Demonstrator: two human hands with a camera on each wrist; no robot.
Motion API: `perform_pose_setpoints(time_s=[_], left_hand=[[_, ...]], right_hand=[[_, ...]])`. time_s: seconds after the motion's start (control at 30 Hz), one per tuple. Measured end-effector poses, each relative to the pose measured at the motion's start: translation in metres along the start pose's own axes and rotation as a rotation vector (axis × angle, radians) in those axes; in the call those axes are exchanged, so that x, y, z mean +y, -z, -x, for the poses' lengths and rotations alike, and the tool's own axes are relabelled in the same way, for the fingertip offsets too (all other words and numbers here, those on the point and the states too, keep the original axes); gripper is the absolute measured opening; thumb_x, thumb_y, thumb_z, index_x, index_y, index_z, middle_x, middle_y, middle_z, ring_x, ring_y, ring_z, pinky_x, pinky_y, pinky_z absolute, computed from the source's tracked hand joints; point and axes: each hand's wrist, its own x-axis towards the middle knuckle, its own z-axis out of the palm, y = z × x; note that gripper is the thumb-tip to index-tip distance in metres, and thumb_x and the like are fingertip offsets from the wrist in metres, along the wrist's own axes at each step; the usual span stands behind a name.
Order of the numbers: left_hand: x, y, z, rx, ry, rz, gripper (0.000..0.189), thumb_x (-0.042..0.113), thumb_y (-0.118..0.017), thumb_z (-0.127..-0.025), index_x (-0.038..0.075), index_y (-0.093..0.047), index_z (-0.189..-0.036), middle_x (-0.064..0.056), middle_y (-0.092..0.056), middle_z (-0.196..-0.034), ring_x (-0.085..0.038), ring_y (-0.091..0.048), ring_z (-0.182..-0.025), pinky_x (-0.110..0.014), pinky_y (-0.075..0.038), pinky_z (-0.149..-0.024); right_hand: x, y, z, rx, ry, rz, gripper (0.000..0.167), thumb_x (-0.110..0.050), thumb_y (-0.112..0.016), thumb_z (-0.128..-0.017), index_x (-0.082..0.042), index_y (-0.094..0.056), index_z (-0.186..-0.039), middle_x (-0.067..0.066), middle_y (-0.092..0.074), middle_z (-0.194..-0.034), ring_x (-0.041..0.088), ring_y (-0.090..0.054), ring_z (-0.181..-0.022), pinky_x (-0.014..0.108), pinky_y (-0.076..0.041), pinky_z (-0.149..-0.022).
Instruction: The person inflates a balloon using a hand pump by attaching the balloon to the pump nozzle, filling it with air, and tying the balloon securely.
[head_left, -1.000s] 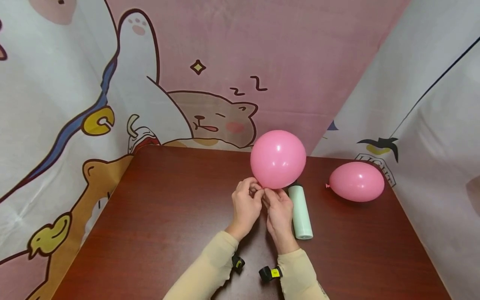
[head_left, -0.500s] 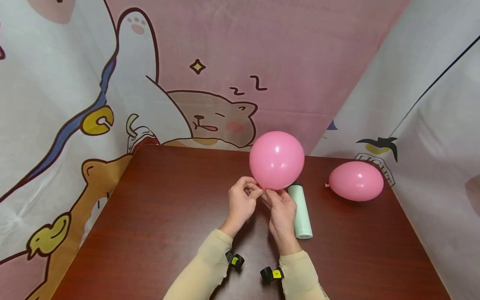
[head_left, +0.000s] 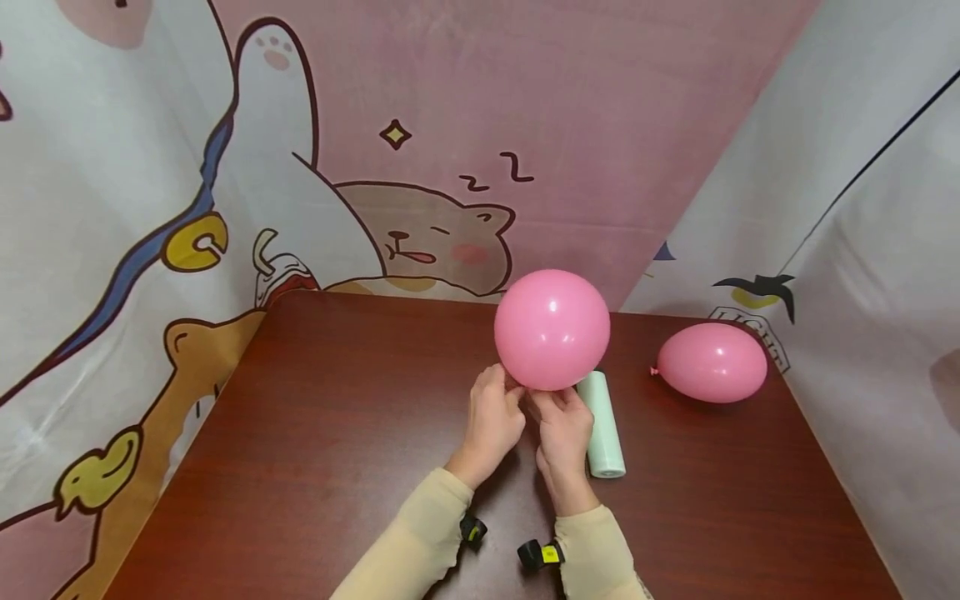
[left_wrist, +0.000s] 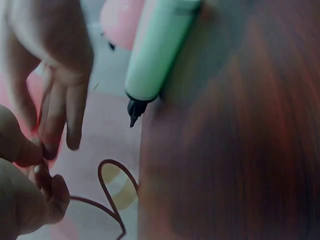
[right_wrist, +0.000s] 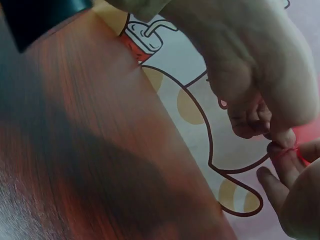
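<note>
A round, inflated pink balloon [head_left: 552, 325] is held just above the far part of the table, its neck end toward me. At that neck [right_wrist: 286, 152] the fingertips of both hands meet. My left hand [head_left: 491, 427] pinches it from the left, fingers bent. From the right, my right hand [head_left: 564, 437] pinches the same spot with thumb and fingers. The balloon's body hides some fingertips in the head view, so how the neck is looped cannot be made out. A pale green balloon pump [head_left: 604, 433] lies beside the right hand, its black nozzle [left_wrist: 135, 110] pointing away.
A second pink balloon [head_left: 712, 363], knotted at its left end, rests at the table's far right. The dark red-brown table [head_left: 337, 417] meets a cartoon-printed cloth [head_left: 585, 125] at its back edge. Both wrists carry small black cameras [head_left: 531, 555].
The held balloon has come slightly down toward me and now covers more of the fingertips. My left hand moved a little left, then back in. Pump and second balloon stay put.
</note>
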Motion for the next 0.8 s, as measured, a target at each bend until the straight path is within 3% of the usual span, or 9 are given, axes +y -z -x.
perform_pose_setpoints(time_s=[0.17,0.27,0.47,0.57,0.67,0.8], left_hand=[[0.000,-0.007,0.005,0.063,-0.125,-0.199,0.017,-0.004,-0.073,-0.086,0.000,-0.057,-0.093,-0.012,-0.054,-0.083,-0.031,-0.054,-0.079,-0.039,-0.049,-0.067],[-0.002,-0.008,0.007,0.078,-0.186,-0.316,0.018,-0.005,-0.070,-0.084,0.000,-0.055,-0.091,-0.012,-0.050,-0.081,-0.029,-0.051,-0.075,-0.036,-0.046,-0.064],[-0.010,-0.005,0.010,0.065,-0.388,-0.626,0.013,0.009,-0.066,-0.093,0.006,-0.056,-0.084,-0.007,-0.051,-0.076,-0.024,-0.051,-0.067,-0.032,-0.043,-0.058],[-0.015,0.004,0.008,0.028,-0.427,-0.749,0.026,0.029,-0.071,-0.096,0.010,-0.059,-0.082,-0.005,-0.055,-0.074,-0.022,-0.054,-0.065,-0.031,-0.043,-0.055],[-0.019,0.015,0.001,-0.066,-0.420,-0.727,0.035,0.041,-0.074,-0.094,0.011,-0.062,-0.081,-0.004,-0.059,-0.072,-0.022,-0.057,-0.065,-0.032,-0.047,-0.055],[-0.024,0.022,-0.006,-0.177,-0.371,-0.579,0.034,0.039,-0.069,-0.099,0.011,-0.065,-0.080,-0.005,-0.064,-0.071,-0.024,-0.063,-0.066,-0.036,-0.053,-0.055]], right_hand=[[0.001,-0.007,0.005,0.012,0.077,0.173,0.026,0.005,-0.068,-0.091,0.012,-0.068,-0.116,0.010,-0.073,-0.100,0.009,-0.069,-0.089,0.020,-0.057,-0.078],[0.000,-0.010,0.008,-0.002,0.081,0.199,0.026,0.005,-0.066,-0.092,0.011,-0.067,-0.118,0.014,-0.073,-0.103,0.009,-0.069,-0.089,0.019,-0.057,-0.077],[-0.001,-0.010,0.008,-0.009,0.050,0.267,0.017,0.003,-0.063,-0.093,0.013,-0.067,-0.107,0.002,-0.069,-0.080,0.005,-0.061,-0.071,0.018,-0.053,-0.064],[-0.004,-0.006,0.008,-0.077,-0.008,0.243,0.018,0.003,-0.058,-0.096,0.015,-0.064,-0.108,0.001,-0.068,-0.075,0.006,-0.062,-0.068,0.020,-0.054,-0.065],[-0.008,-0.003,0.007,-0.162,-0.076,0.188,0.022,0.004,-0.053,-0.099,0.017,-0.057,-0.116,0.004,-0.072,-0.081,0.007,-0.068,-0.075,0.022,-0.058,-0.072],[-0.013,-0.001,0.005,-0.221,-0.105,0.149,0.028,0.006,-0.051,-0.098,0.014,-0.050,-0.125,0.002,-0.072,-0.083,0.007,-0.069,-0.077,0.023,-0.058,-0.073]])
